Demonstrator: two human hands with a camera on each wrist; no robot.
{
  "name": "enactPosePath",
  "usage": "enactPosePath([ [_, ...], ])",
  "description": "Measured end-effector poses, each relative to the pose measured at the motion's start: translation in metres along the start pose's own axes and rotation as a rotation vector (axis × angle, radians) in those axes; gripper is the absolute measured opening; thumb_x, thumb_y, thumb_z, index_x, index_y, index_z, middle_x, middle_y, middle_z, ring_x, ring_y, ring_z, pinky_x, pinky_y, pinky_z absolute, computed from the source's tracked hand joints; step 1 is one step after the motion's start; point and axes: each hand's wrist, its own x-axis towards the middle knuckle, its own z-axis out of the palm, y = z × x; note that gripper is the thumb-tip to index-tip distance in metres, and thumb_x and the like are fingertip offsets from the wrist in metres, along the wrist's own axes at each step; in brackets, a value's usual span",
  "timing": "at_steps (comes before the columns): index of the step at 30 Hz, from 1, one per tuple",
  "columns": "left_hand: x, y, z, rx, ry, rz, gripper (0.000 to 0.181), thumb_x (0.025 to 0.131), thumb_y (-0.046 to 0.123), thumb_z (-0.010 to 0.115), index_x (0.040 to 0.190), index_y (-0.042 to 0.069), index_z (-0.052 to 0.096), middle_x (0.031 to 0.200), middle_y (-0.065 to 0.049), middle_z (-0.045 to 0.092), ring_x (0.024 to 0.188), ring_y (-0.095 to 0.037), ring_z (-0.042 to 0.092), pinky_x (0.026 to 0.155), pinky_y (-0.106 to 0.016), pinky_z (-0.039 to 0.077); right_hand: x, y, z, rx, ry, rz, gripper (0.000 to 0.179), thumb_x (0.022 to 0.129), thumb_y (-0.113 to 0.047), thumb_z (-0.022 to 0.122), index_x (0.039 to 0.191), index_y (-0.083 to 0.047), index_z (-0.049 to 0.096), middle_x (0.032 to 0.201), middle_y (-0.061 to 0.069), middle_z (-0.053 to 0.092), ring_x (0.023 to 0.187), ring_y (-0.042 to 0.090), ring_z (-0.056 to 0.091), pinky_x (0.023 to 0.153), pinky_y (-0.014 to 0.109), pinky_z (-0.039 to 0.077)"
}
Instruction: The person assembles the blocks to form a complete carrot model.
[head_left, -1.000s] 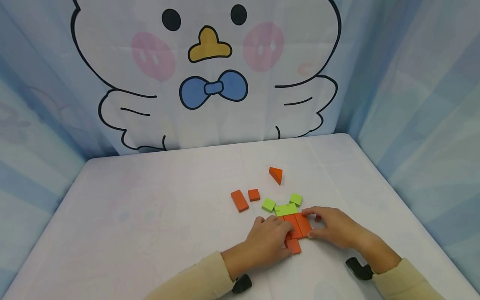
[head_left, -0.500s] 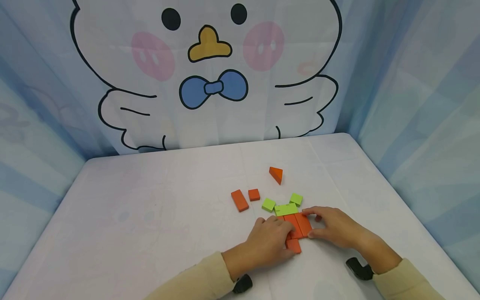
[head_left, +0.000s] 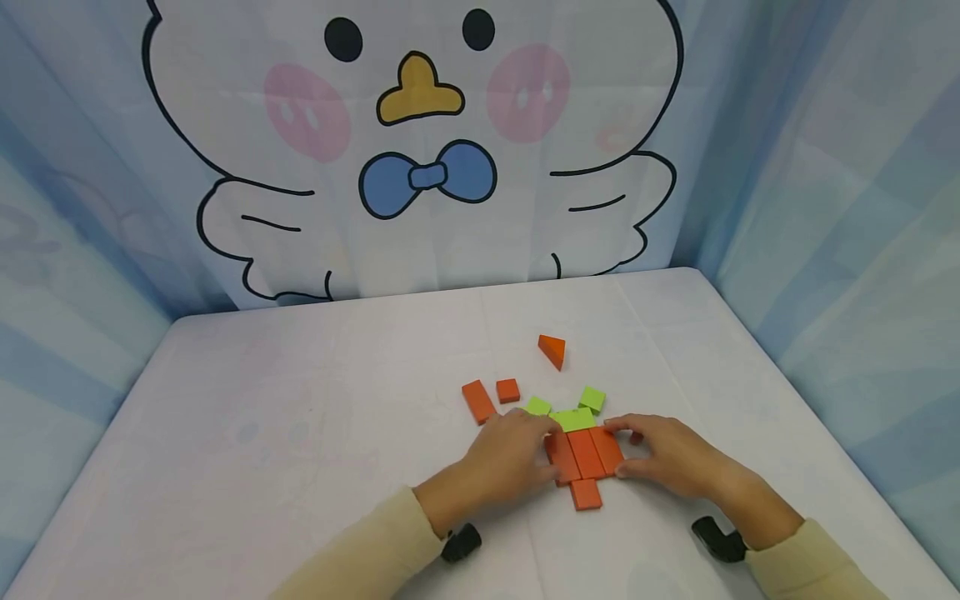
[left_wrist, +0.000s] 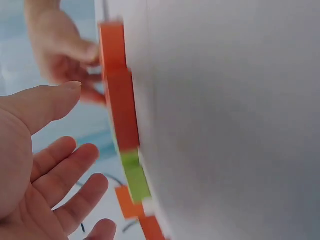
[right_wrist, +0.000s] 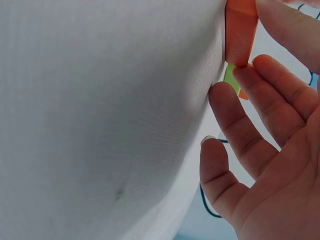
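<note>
Three rectangular orange blocks lie side by side: a left one (head_left: 562,458), a middle one (head_left: 586,454) and a right one (head_left: 607,450). A smaller orange block (head_left: 586,494) touches their near side, and a green notched block (head_left: 573,419) sits along their far side. My left hand (head_left: 506,458) hovers beside the left block, its fingers spread and apart from it in the left wrist view. My right hand (head_left: 678,454) holds the right block by its two ends between thumb and fingertips. In the right wrist view, that block's side (right_wrist: 241,35) shows against the fingers.
Beyond the row are two small green blocks, a left one (head_left: 537,406) partly behind my left hand and a right one (head_left: 592,399). Farther off lie an orange rectangle (head_left: 478,402), an orange square (head_left: 507,390) and an orange triangle (head_left: 552,351). A white cloth (head_left: 300,450) covers the table.
My left hand has come off the blocks and shifted left, so the left orange block now shows and the left green block is partly covered. My right hand stays in place.
</note>
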Motion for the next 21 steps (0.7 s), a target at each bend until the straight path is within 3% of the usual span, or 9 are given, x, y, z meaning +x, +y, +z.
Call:
enactPosePath([
  [5,0.009,-0.028,-0.017,0.014,0.049,-0.099,0.047,0.090,0.031,0.077,0.131,0.014,0.063,0.121,0.003,0.066,0.121,-0.020,0.055,0.101,-0.042,0.042,0.000,-0.001,0.000,0.008,-0.015,0.021,0.057,0.085,-0.032,0.081,0.134,-0.011,0.062,0.115,-0.002,0.062,0.097,0.019,0.054,0.085,0.044,0.047],
  [10,0.023,-0.049,-0.025,-0.032,0.035,-0.193,0.046,0.092,0.019,0.075,0.135,0.012,0.060,0.127,-0.003,0.064,0.116,-0.021,0.058,0.102,-0.039,0.044,0.000,-0.001,0.000,0.009,-0.015,0.015,0.057,0.085,-0.032,0.081,0.134,-0.010,0.062,0.116,-0.002,0.062,0.097,0.018,0.054,0.085,0.044,0.048],
  [15,0.034,-0.058,-0.025,-0.101,-0.021,-0.223,0.046,0.095,0.010,0.069,0.139,0.012,0.057,0.135,-0.004,0.061,0.117,-0.020,0.057,0.103,-0.038,0.044,-0.001,0.000,0.001,0.017,-0.016,0.014,0.057,0.085,-0.031,0.081,0.134,-0.010,0.061,0.116,-0.002,0.062,0.097,0.019,0.054,0.085,0.043,0.048],
  [21,0.038,-0.059,-0.022,-0.135,-0.042,-0.226,0.044,0.096,0.008,0.067,0.139,0.014,0.057,0.134,-0.003,0.061,0.112,-0.019,0.058,0.102,-0.038,0.045,-0.001,0.000,0.001,0.016,-0.013,0.013,0.057,0.085,-0.031,0.081,0.135,-0.011,0.061,0.116,-0.002,0.062,0.097,0.018,0.054,0.084,0.043,0.047],
])
